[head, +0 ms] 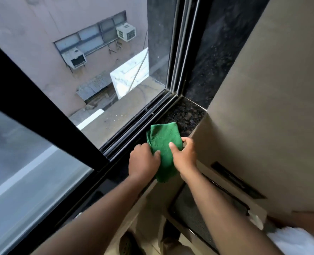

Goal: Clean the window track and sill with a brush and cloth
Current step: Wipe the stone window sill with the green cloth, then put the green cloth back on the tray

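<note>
A folded green cloth point(164, 144) lies on the dark speckled stone sill point(186, 115), its near end hanging over the sill's front edge. My left hand point(144, 161) grips the cloth's left edge, thumb on top. My right hand point(184, 153) holds its right edge, thumb pressed on the fabric. The black window track point(139, 126) with its parallel rails runs just left of the cloth, from the near sash to the far corner. No brush is in view.
The black sliding sash frame point(42, 102) crosses on the left, its glass pane below. A beige wall point(262, 107) rises on the right. Outside the open window are a building wall and air conditioners point(126, 32). Something white point(295, 240) sits at bottom right.
</note>
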A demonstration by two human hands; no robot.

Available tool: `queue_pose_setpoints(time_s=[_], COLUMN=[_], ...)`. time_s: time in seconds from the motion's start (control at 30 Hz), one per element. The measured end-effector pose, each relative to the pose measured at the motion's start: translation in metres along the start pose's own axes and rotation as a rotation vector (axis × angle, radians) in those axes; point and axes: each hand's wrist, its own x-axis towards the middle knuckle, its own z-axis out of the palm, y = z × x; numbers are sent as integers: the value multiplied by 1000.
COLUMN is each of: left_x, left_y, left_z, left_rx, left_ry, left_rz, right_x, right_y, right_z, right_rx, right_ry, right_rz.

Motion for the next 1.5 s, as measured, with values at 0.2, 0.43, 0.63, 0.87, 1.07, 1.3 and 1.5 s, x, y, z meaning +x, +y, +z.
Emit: queue_pose_setpoints(time_s=[0.2,0.43,0.63,0.87,1.07,1.3,1.5], left_x=[-18,-87,-88,-18,23,-3,-58], left_y=[23,21,0,-59,-88,-108,-73], left_z=[20,108,209,332,411,373,216], left_rx=[-259,-581,-745,-500,-326,119,135], left_ry=[-117,-703,-1144,-856,-829,-777,-626], left_rz=[-24,-255,-521,-362,-63,170,190], right_x=[-35,-100,-84,7,62,30,-30], right_y=[19,103,207,328,413,430,328], right_z=[-65,-125,-114,-65,-23,-25,-46], right_rx=[404,668,677,524,293,-228,-11], right_ry=[-274,-109,-31,-54,-29,-43,71], right_rz=[295,349,578,567,443,416,433])
